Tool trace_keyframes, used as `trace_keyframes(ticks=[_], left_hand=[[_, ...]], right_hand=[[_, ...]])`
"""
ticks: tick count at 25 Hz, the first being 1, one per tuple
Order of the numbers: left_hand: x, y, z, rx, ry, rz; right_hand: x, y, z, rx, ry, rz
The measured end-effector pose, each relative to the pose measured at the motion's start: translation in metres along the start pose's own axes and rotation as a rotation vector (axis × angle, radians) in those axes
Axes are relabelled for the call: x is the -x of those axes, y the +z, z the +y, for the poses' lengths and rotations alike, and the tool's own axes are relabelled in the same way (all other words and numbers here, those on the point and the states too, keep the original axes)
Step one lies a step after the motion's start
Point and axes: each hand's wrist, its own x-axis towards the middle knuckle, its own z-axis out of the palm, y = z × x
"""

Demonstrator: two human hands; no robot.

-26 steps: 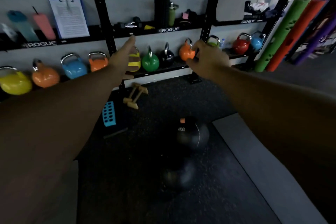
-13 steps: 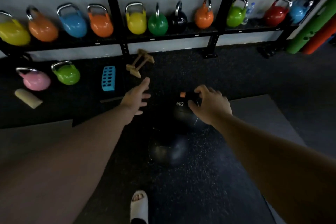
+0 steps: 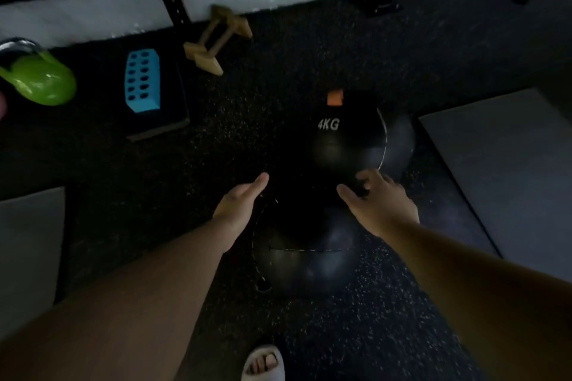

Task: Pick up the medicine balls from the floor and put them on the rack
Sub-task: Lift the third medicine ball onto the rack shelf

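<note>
Medicine ball (image 3: 309, 250) now between hands.

Two black rubber medicine balls sit on the dark speckled floor (image 3: 216, 139). The far ball, marked 4KG (image 3: 346, 145), lies just beyond the near ball (image 3: 306, 254). The left hand (image 3: 240, 204) reaches open-palmed beside the near ball; the right hand (image 3: 382, 201) spreads over the far ball's front.

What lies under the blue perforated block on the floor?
The blue perforated block rests on a dark flat pad, whose right side and front edge show beyond it. The pad's middle is covered by the block, and whatever is beneath the pad is hidden.
</note>
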Motion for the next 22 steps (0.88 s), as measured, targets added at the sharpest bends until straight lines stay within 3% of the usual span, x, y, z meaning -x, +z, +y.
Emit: trace_keyframes(ticks=[4,9,16,22], left_hand=[[-0.078,0.030,-0.065,0.022,-0.053,0.027],[-0.139,0.062,-0.117,0.077,-0.096,0.050],[-0.145,0.073,-0.155,0.334,-0.302,0.042],[-0.140,0.063,-0.141,0.389,-0.265,0.118]], right_hand=[[-0.053,0.089,0.039,0.017,0.005,-0.097],[-0.098,0.144,0.071,-0.064,0.093,-0.151],[-0.114,0.171,0.071,-0.450,0.258,-0.192],[-0.105,0.157,0.064,-0.555,0.229,-0.110]])
